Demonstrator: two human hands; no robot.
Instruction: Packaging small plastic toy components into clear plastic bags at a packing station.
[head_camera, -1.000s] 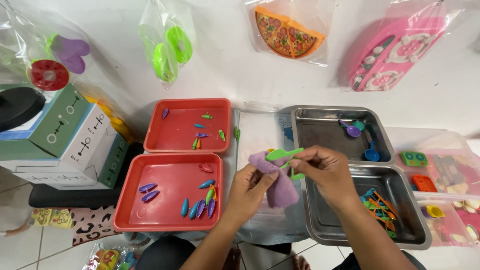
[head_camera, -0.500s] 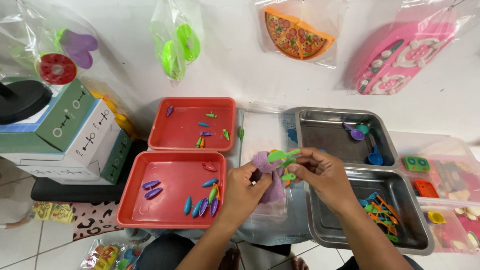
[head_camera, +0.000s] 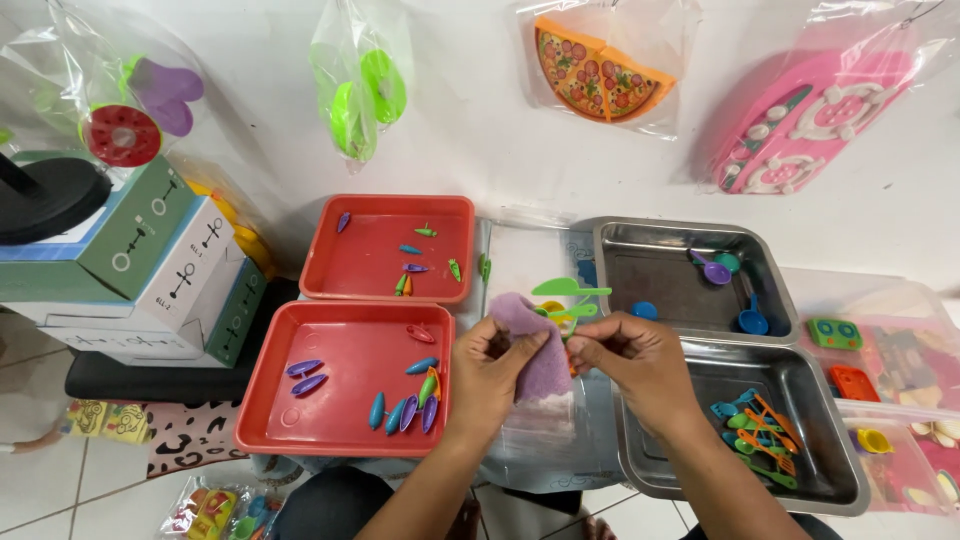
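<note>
The left hand (head_camera: 495, 365) grips a purple cloth (head_camera: 540, 350) and the right hand (head_camera: 640, 360) pinches green toy utensils (head_camera: 568, 300) (between the trays); wiping likely works best holding each piece firmly.

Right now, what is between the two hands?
In the head view, the left hand and right hand have a purple cloth and green toy spoons between them.

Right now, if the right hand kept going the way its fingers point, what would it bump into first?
The right hand points left, toward the left hand. It would most likely meet the purple cloth held there first, just past the green toy utensils it pinches. Depth is hard to judge.
</note>
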